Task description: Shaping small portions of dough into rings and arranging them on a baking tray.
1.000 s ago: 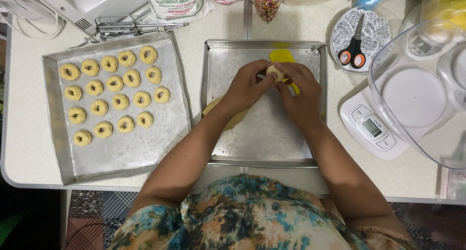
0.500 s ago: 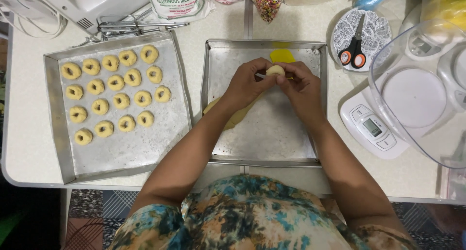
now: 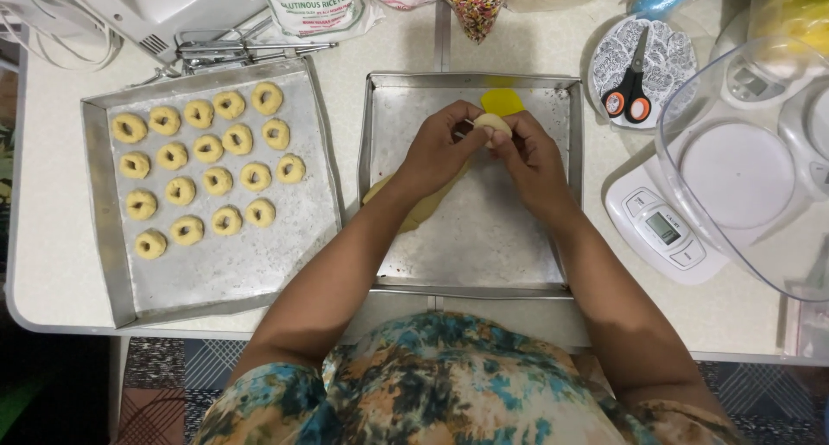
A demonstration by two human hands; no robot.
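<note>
Head view, looking straight down: both hands meet over the upper middle of the frame, above the far end of the square, scuffed metal baking tray (image 3: 484, 238). The left hand (image 3: 436, 151) and the right hand (image 3: 534, 162) pinch a small pale, soft lump of dough (image 3: 492, 124) between their fingertips, both grasping it. The lump looks rounded and short; its long axis, as far as it shows, runs roughly left to right across the frame, but fingers hide its ends.

Against the frame a second ago, the lump is rounder and more bunched up, the hands sit a touch closer together, and the flat yellow round disc (image 3: 503, 101) just beyond the fingers shows about as much as it did.

Under the left wrist lies a larger tan slab of dough (image 3: 423, 208) on the tray. At left, a second dull metal tray (image 3: 285, 238) carries rows of small ring-shaped dough pieces (image 3: 203, 169), matt and smooth. At right: a white kitchen scale (image 3: 661, 229), a clear plastic bowl (image 3: 760, 169), and black-and-orange scissors (image 3: 630, 87) on a patterned round plate (image 3: 673, 61).
</note>
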